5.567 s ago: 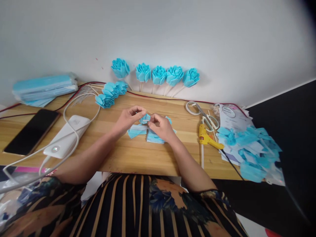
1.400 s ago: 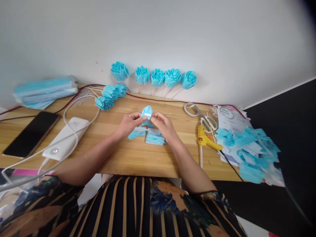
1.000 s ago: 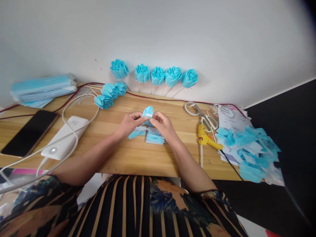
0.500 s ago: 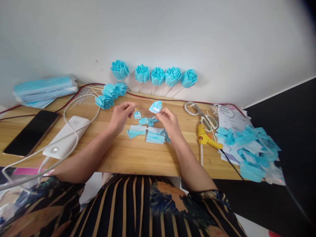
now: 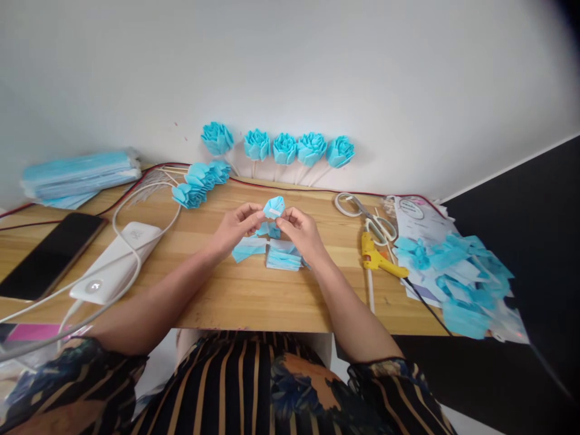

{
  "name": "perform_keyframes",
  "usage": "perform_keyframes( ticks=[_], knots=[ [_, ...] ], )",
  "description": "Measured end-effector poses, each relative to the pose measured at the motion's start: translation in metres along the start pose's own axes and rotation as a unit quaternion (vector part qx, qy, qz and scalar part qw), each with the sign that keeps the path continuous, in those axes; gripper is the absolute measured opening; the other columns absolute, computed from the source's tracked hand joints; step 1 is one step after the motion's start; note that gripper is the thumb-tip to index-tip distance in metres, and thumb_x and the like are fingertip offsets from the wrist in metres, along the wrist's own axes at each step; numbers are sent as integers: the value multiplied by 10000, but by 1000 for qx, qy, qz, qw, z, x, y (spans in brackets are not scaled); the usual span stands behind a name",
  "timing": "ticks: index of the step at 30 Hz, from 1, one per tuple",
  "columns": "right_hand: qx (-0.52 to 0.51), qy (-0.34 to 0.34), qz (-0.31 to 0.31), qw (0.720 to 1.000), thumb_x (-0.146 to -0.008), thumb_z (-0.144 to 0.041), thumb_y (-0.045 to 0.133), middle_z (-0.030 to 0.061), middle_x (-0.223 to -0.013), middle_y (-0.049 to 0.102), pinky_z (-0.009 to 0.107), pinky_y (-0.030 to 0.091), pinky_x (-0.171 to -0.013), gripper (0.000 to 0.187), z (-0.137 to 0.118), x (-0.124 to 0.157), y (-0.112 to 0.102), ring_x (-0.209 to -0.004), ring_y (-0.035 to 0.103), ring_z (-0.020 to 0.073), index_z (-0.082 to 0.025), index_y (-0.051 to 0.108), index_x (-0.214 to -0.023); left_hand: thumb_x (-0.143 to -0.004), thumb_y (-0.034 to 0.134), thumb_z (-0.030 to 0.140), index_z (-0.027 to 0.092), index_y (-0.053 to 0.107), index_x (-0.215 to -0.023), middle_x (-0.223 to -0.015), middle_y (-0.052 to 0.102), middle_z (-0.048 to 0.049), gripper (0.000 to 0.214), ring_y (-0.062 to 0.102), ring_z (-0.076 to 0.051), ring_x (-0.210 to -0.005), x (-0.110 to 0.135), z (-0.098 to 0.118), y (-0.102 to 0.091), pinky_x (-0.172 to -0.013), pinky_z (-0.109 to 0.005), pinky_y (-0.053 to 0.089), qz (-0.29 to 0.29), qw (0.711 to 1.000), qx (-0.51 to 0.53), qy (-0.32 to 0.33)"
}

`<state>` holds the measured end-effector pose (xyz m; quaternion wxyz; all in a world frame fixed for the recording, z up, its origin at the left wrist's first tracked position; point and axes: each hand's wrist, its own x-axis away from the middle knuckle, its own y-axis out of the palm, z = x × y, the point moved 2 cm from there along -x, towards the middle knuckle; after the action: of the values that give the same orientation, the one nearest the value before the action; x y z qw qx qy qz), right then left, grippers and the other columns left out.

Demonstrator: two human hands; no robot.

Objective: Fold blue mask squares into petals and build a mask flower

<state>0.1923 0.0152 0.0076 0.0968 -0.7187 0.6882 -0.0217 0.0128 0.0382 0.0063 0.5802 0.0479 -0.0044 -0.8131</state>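
Note:
A small folded blue petal (image 5: 273, 207) with a white strip on it is held up between my two hands. My left hand (image 5: 240, 226) pinches its left edge between thumb and fingers. On the other side, my right hand (image 5: 300, 228) grips its lower right edge, fingers closed. Beneath lie more folded blue pieces (image 5: 269, 230), partly hidden by the hands. Nearer to me on the wooden table are a stack of cut blue fabric pieces (image 5: 283, 257) and a smaller blue piece (image 5: 249, 249) to its left.
Several blue flowers on sticks (image 5: 284, 148) lean against the wall; more flowers (image 5: 199, 181) lie at left. A phone (image 5: 52, 254), power bank (image 5: 115, 263) and mask pack (image 5: 81, 175) are left. Tape (image 5: 347, 205), scissors (image 5: 378, 226), a yellow glue gun (image 5: 380, 260) and blue scraps (image 5: 466, 272) are right.
My left hand has moved right and now pinches the petal that only my right hand held. My right hand has shifted slightly left with it. The view has tilted up a little.

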Motion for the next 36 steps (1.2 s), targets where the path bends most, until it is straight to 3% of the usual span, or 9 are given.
perform_keyframes(
  ticks=[3, 8, 13, 19, 26, 32, 36],
  knots=[
    [6, -7, -5, 1000, -793, -388, 656, -43, -708, 551, 275, 398, -684, 194, 1, 1, 4, -682, 498, 126, -222, 565, -748, -747, 785, 494, 163, 668, -888, -664, 559, 33, 378, 458, -97, -589, 1, 0, 4, -572, -236, 367, -28, 999, 6, -17],
    [-1, 9, -24, 1000, -788, -367, 672, -33, -734, 601, 278, 433, -717, 159, -2, 1, 0, -720, 552, 135, -215, 625, -779, -719, 775, 455, 175, 536, -646, -562, 463, 55, 376, 376, -77, -538, 1, -2, 5, -537, -232, 296, -22, 999, 1, -29],
    [-37, -12, 35, 999, -866, -455, 628, 5, -861, 702, 291, 485, -803, 278, -6, -2, -17, -835, 626, 158, -222, 729, -980, -716, 737, 467, 180, 530, -643, -543, 438, 63, 361, 350, -71, -517, 2, 1, 6, -520, -225, 267, -46, 996, -29, -66],
    [-32, -16, 13, 999, -827, -495, 704, -1, -806, 686, 278, 475, -746, 287, -6, 0, -9, -770, 600, 148, -208, 706, -833, -689, 730, 455, 172, 575, -668, -576, 477, 48, 323, 389, -84, -538, 4, -3, 12, -526, -229, 289, -85, 991, -72, -71],
    [15, -17, 63, 998, -814, -488, 685, -16, -692, 609, 278, 437, -685, 299, -2, 0, -5, -689, 529, 138, -208, 644, -718, -731, 731, 429, 177, 559, -653, -592, 459, 41, 315, 395, -91, -553, 4, -4, 12, -530, -235, 295, -118, 990, -76, -27],
    [-52, 4, 67, 996, -797, -568, 691, -20, -660, 563, 266, 432, -660, 386, -1, -1, -6, -672, 504, 124, -204, 638, -681, -723, 753, 443, 173, 589, -682, -604, 512, 31, 319, 422, -94, -553, 5, -1, 12, -522, -232, 308, -104, 992, -65, -37],
    [-99, -7, 66, 993, -831, -602, 663, 2, -749, 653, 276, 463, -714, 413, -3, -2, -10, -706, 545, 129, -200, 735, -892, -713, 770, 466, 177, 579, -671, -549, 470, 54, 349, 360, -74, -499, 5, -2, 9, -498, -229, 260, -67, 995, -47, -55]
  ],
)
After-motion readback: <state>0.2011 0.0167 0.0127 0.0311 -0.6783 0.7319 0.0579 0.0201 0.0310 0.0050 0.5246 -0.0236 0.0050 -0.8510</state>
